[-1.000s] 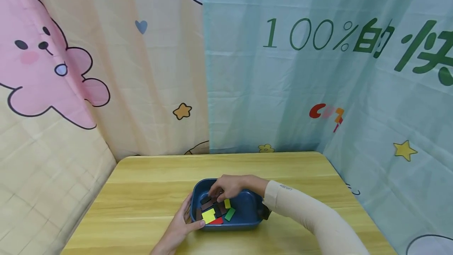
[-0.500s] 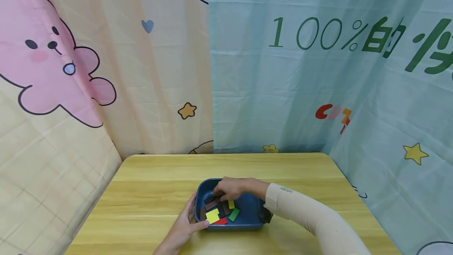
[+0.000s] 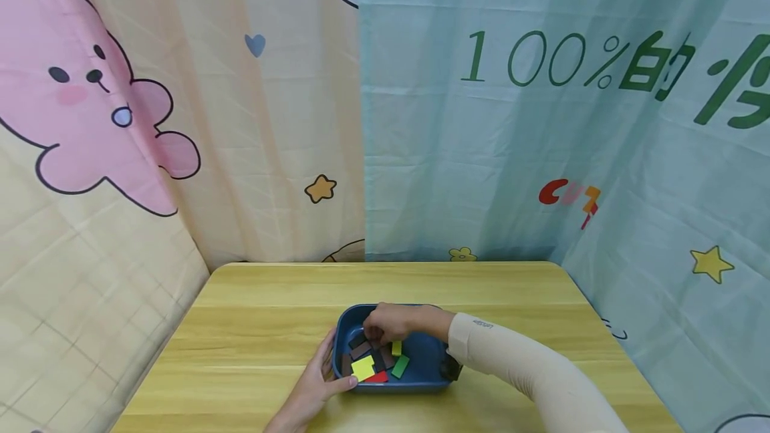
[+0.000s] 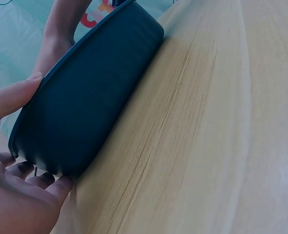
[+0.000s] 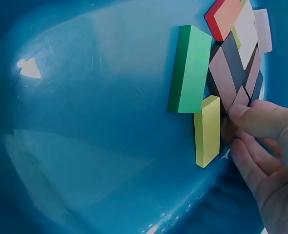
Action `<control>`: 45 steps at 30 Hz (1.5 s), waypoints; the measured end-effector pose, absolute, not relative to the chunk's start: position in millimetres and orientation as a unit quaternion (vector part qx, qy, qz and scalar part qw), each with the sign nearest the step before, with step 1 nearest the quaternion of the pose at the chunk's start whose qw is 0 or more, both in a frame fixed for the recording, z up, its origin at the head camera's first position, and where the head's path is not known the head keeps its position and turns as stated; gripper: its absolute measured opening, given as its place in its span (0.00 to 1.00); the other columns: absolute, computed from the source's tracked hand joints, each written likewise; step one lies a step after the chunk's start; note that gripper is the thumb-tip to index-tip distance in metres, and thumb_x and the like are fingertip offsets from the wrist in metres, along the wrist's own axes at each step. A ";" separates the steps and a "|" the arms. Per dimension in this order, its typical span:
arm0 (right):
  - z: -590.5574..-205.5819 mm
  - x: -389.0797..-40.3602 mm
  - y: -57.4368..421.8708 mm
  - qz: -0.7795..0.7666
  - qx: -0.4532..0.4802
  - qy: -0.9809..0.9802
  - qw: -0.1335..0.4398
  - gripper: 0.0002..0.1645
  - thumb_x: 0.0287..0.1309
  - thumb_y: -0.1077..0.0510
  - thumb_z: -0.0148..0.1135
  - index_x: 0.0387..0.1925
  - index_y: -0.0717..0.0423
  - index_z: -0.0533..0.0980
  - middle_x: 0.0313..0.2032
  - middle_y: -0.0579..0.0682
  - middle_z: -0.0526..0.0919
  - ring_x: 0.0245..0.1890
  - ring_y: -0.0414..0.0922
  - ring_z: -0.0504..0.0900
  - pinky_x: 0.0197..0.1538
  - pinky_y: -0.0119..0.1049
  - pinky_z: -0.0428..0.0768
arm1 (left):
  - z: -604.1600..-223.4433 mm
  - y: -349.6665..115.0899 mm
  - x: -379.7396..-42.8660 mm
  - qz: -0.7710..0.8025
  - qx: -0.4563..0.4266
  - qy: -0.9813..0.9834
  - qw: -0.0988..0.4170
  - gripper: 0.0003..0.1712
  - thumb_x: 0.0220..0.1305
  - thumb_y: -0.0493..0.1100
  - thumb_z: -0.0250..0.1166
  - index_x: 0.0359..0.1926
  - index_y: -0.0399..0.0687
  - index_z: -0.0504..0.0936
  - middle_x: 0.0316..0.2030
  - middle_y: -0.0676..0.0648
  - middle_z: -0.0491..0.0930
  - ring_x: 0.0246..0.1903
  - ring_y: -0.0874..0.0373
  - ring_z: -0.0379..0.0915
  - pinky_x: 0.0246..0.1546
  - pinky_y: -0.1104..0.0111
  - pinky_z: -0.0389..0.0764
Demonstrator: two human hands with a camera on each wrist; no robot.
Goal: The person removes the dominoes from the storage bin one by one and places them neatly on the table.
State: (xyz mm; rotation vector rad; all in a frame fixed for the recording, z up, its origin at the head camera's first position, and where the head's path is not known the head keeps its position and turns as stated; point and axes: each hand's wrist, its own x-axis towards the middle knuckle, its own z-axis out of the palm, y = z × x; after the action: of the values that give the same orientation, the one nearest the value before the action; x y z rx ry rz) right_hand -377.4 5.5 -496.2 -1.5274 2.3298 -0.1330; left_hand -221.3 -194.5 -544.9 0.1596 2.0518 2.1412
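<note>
A blue plastic basin [image 3: 426, 356] stands on the table, with small wooden blocks gathered in its left part. My left hand [image 3: 314, 383] grips the basin's left end, thumb on the rim and fingers against the outer wall in the left wrist view. Inside the basin, my right hand [image 3: 392, 323] pinches a brown block [image 5: 228, 129] between thumb and fingers; they partly cover it. Close by lie a small yellow block [image 5: 208, 131], a green block [image 5: 190, 70], a red block [image 5: 227, 18] and several brown and black ones. A larger yellow piece [image 3: 363, 367] lies near the left thumb.
The wood-grain table [image 3: 271, 313] extends around the basin. Printed curtains [image 3: 457, 152] hang behind and at the sides. The right forearm's pale sleeve [image 3: 511, 353] crosses over the basin's right end, where a dark wrist device [image 3: 450, 367] shows.
The head view has turned slightly left, so everything sits a little further right. My right fingers have closed in on the brown block. The left hand keeps its grip on the basin.
</note>
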 end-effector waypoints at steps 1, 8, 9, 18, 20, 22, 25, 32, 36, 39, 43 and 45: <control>-496.0 -377.4 5.5 -0.050 -0.540 0.821 0.178 0.10 0.62 0.65 0.73 0.44 0.52 0.84 0.35 0.38 0.84 0.36 0.29 0.81 0.40 0.18 0.79 | -544.9 -194.5 -221.0 0.719 0.056 0.688 0.085 0.60 0.63 0.34 0.74 0.83 0.45 0.42 0.80 0.33 0.42 0.77 0.30 0.38 0.74 0.39 0.49; -496.0 -379.5 5.9 -0.065 -0.549 0.810 0.196 0.10 0.61 0.67 0.72 0.40 0.50 0.84 0.33 0.36 0.81 0.33 0.29 0.78 0.38 0.18 0.78 | -545.2 -195.9 -219.6 0.719 0.066 0.686 0.083 0.60 0.64 0.34 0.73 0.83 0.42 0.41 0.80 0.31 0.40 0.76 0.29 0.38 0.74 0.39 0.49; -495.1 -379.4 6.0 -0.065 -0.550 0.809 0.198 0.10 0.62 0.67 0.72 0.40 0.50 0.84 0.32 0.36 0.80 0.33 0.29 0.78 0.38 0.18 0.78 | -545.2 -195.9 -219.4 0.719 0.065 0.687 0.084 0.60 0.64 0.34 0.73 0.83 0.42 0.40 0.80 0.31 0.40 0.76 0.29 0.38 0.74 0.39 0.49; -475.4 -376.0 12.9 -0.081 -0.544 0.813 0.192 0.08 0.62 0.66 0.73 0.39 0.51 0.83 0.30 0.35 0.78 0.31 0.31 0.77 0.36 0.19 0.78 | -545.0 -193.8 -220.6 0.720 0.055 0.687 0.082 0.60 0.63 0.35 0.74 0.83 0.42 0.42 0.80 0.31 0.42 0.77 0.31 0.39 0.74 0.40 0.51; -471.4 -375.2 15.5 -0.087 -0.539 0.815 0.194 0.08 0.62 0.66 0.72 0.40 0.52 0.83 0.31 0.35 0.78 0.32 0.31 0.77 0.37 0.20 0.78 | -545.3 -193.2 -219.8 0.721 0.052 0.686 0.083 0.60 0.63 0.34 0.74 0.83 0.42 0.42 0.80 0.31 0.42 0.77 0.30 0.38 0.74 0.40 0.50; -467.5 -375.3 18.7 -0.092 -0.534 0.819 0.190 0.08 0.63 0.66 0.72 0.42 0.53 0.83 0.31 0.35 0.78 0.32 0.32 0.76 0.38 0.20 0.78 | -545.2 -192.4 -219.0 0.722 0.047 0.685 0.082 0.60 0.63 0.34 0.74 0.83 0.42 0.42 0.80 0.31 0.41 0.77 0.30 0.38 0.74 0.39 0.49; -462.3 -376.1 24.9 -0.103 -0.527 0.824 0.183 0.08 0.63 0.66 0.71 0.41 0.52 0.82 0.31 0.36 0.78 0.32 0.33 0.76 0.38 0.21 0.79 | -545.2 -191.2 -218.2 0.722 0.038 0.686 0.081 0.60 0.62 0.34 0.74 0.83 0.42 0.42 0.80 0.31 0.42 0.77 0.30 0.38 0.74 0.38 0.49; -452.0 -376.9 39.0 -0.140 -0.516 0.829 0.166 0.09 0.63 0.66 0.71 0.38 0.50 0.80 0.30 0.37 0.77 0.30 0.35 0.75 0.37 0.25 0.79 | -547.7 -188.6 -217.6 0.731 0.031 0.678 0.065 0.60 0.62 0.33 0.74 0.83 0.41 0.43 0.80 0.32 0.44 0.77 0.31 0.38 0.74 0.37 0.47; -451.3 -377.4 45.0 -0.153 -0.519 0.825 0.161 0.09 0.63 0.66 0.71 0.38 0.50 0.80 0.30 0.37 0.77 0.30 0.34 0.74 0.37 0.25 0.79 | -550.1 -187.4 -215.5 0.732 0.032 0.678 0.058 0.59 0.62 0.31 0.73 0.82 0.37 0.42 0.79 0.30 0.45 0.77 0.31 0.39 0.74 0.37 0.47; -450.9 -378.5 48.2 -0.166 -0.515 0.828 0.150 0.09 0.63 0.66 0.71 0.37 0.50 0.80 0.30 0.36 0.77 0.29 0.35 0.74 0.36 0.26 0.79 | -550.6 -186.1 -215.0 0.732 0.030 0.679 0.046 0.59 0.62 0.31 0.73 0.82 0.36 0.42 0.78 0.29 0.46 0.76 0.31 0.41 0.73 0.37 0.49; -448.4 -379.5 50.8 -0.186 -0.503 0.834 0.135 0.09 0.62 0.66 0.71 0.37 0.49 0.80 0.31 0.36 0.78 0.30 0.35 0.75 0.38 0.26 0.80 | -548.8 -183.5 -214.1 0.735 0.024 0.676 0.035 0.59 0.62 0.31 0.73 0.82 0.35 0.43 0.78 0.29 0.47 0.76 0.31 0.43 0.73 0.39 0.50; -446.8 -378.7 52.0 -0.194 -0.499 0.834 0.135 0.09 0.62 0.65 0.71 0.38 0.50 0.80 0.31 0.37 0.79 0.31 0.35 0.76 0.39 0.27 0.81 | -547.7 -182.4 -212.8 0.734 0.024 0.678 0.032 0.58 0.62 0.30 0.73 0.81 0.33 0.43 0.78 0.28 0.47 0.75 0.31 0.44 0.73 0.40 0.51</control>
State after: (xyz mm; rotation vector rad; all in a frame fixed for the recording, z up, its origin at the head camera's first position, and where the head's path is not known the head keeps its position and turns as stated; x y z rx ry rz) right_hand -378.7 52.0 -446.8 -1.4454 2.4160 -0.5628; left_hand -212.8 -182.4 -547.7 0.0727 2.0881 2.2585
